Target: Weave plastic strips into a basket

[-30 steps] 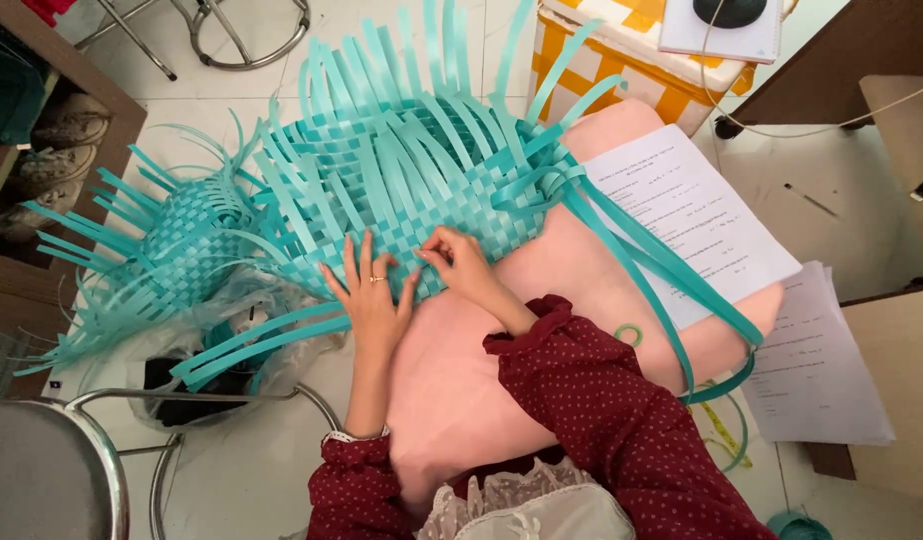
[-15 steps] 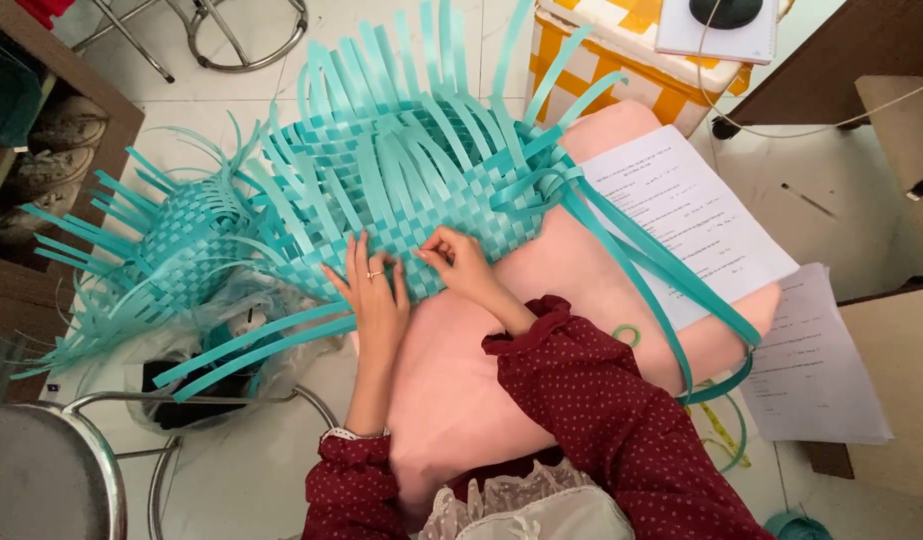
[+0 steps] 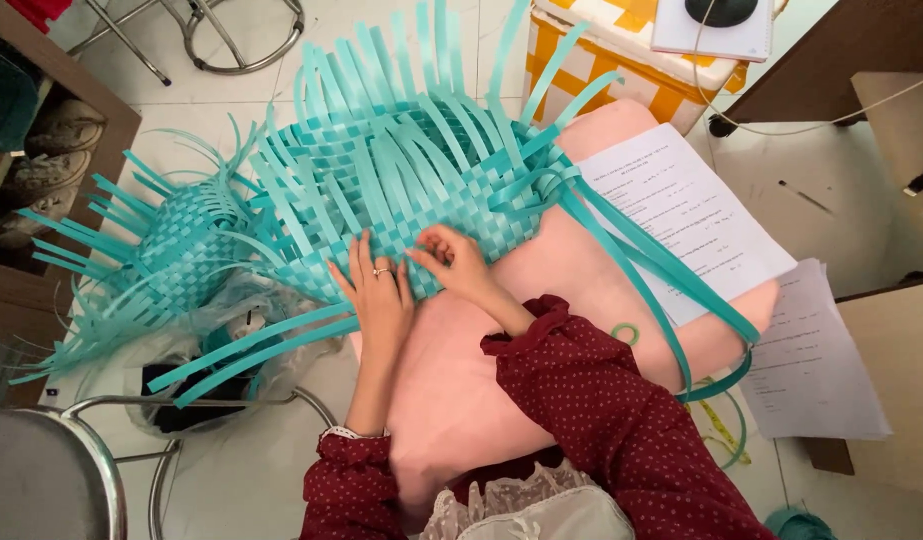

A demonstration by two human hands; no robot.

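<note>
teal woven mat under both hands

The woven mat was teal, its strips crossing in a checkered weave. The cushion under it was plain pink. The sleeves were dark red with small white dots. The box showed orange and white blocks. The paper sheets were white with dark print.

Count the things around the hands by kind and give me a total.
Teal woven mats: 2
Paper sheets: 2
Pink cushion: 1
Yellow-and-white box: 1
Metal stools: 2
Total: 8
</note>
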